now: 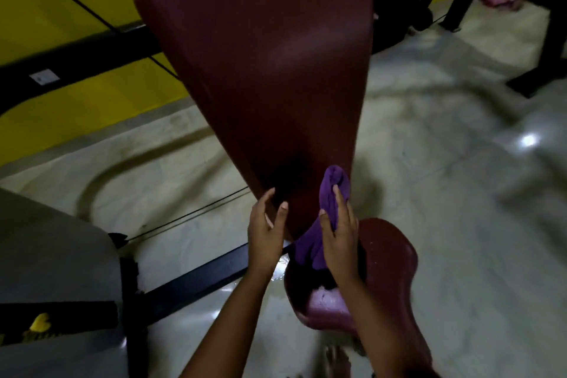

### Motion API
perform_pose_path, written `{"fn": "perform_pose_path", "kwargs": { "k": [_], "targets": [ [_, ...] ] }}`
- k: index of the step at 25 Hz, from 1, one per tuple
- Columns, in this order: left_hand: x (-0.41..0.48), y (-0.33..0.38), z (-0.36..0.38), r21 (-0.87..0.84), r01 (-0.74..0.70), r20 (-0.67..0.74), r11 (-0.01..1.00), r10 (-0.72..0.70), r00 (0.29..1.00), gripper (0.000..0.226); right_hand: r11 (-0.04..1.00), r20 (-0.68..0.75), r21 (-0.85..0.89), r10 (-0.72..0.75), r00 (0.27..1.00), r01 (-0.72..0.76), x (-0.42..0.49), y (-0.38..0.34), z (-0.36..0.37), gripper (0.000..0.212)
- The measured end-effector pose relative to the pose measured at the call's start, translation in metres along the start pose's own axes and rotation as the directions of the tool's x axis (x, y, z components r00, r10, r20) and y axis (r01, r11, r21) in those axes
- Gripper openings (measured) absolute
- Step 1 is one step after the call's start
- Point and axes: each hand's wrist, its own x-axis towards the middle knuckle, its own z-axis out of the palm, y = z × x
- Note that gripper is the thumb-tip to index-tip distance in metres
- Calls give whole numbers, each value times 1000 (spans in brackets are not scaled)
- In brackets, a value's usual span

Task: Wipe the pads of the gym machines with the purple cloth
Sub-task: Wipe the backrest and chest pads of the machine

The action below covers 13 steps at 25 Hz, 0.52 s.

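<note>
My right grip [339,233] is holding the purple cloth [333,184]. My fingers are curled over it, and the cloth is bunched up under my hand. I am pressing it on the lower right edge of the big dark red back pad [260,70], down near the middle of the picture. Some of the cloth sticks up above my fingers, and some hangs down below my hand.

My left grip [265,233] is holding the lower left edge of that same pad, just beside my right one. Its fingers are bent round the edge, and one fingertip lies on the front of the pad.

The back pad is wide at the top of the picture and gets thin at the bottom, where my hands are. It is tilted and shiny.

A small dark red seat pad [389,255] sits right below my right arm, in the lower right.

The floor [429,163] is pale and shiny. A yellow wall [61,9] fills the upper left. A black bar [199,273] runs across the floor below my left arm. A bare foot [337,359] shows at the bottom edge, but it is blurry.
</note>
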Motion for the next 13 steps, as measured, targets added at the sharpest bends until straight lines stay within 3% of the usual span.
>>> {"fn": "perform_pose_path", "kwargs": {
  "k": [4, 7, 10, 13],
  "targets": [
    [22, 46, 16, 331, -374, 80, 866, 369, 926, 52, 999, -72, -10, -43, 996, 42, 65, -32, -38, 68],
    [61, 83, 34, 569, -571, 154, 592, 605, 781, 58, 995, -79, 7, -94, 992, 95, 122, -53, -57, 62],
    [103, 137, 52, 728, -627, 256, 277, 739, 624, 58, 973, -72, 74, -215, 974, 221, 183, -89, -75, 53],
    [148, 170, 55, 859, -512, 301, 17, 791, 532, 62, 932, -86, 126, -330, 940, 339, 237, -131, -83, 47]
  ]
}}
